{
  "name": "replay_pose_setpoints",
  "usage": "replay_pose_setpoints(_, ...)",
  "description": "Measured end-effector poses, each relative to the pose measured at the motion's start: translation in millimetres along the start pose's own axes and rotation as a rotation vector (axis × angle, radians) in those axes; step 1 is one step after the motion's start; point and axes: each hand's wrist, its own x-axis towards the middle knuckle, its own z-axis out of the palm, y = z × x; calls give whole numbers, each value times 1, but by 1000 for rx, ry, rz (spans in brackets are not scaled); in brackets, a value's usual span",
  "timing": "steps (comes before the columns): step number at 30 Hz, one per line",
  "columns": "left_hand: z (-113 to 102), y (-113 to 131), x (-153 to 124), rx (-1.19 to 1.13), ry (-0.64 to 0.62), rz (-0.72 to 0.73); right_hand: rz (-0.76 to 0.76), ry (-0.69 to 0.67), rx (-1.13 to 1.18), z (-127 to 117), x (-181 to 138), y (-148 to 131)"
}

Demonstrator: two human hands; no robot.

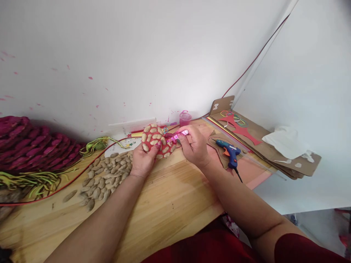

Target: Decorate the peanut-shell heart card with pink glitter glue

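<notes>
My left hand [144,160] grips a flat red piece with whole peanuts stuck all over it [155,137], its thumb lying on the front face. The piece is tilted up toward me above the table. In my right hand [194,146] a paintbrush with a pale pink handle [181,135] is pinched between thumb and fingers. Its pink-stained end points left and meets the right part of the piece. Whether fresh paint is on the peanuts there is too small to tell. Just behind my hands stands a clear cup of pink paint [185,119].
Loose peanuts [108,177] lie left of my left arm. Magenta-painted pieces [35,144] are stacked at the far left, beside yellow-green yarn [94,145]. A red cord [79,178] crosses the table. Rightward are a blue glue gun [231,152], cardboard [290,160] and white tissue [285,140].
</notes>
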Motion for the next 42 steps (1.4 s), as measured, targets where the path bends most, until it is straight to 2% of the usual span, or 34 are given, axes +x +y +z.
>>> replay_pose_setpoints(3, 2, 4, -1, -2, 21, -28, -8, 30, -10, -1, 0, -1)
replay_pose_setpoints(9, 4, 8, -1, -19, 29, -39, -34, -87, -6, 0, 0, -2)
replay_pose_setpoints(17, 6, 12, 0, -54, 66, -101, -73, -94, -12, -2, 1, -3)
replay_pose_setpoints(20, 7, 14, -1, -74, 40, -96, -68, -126, -28, -3, 1, -3)
replay_pose_setpoints(42, 5, 11, 1, -35, 30, -78, -123, -131, -40, -4, 2, -3)
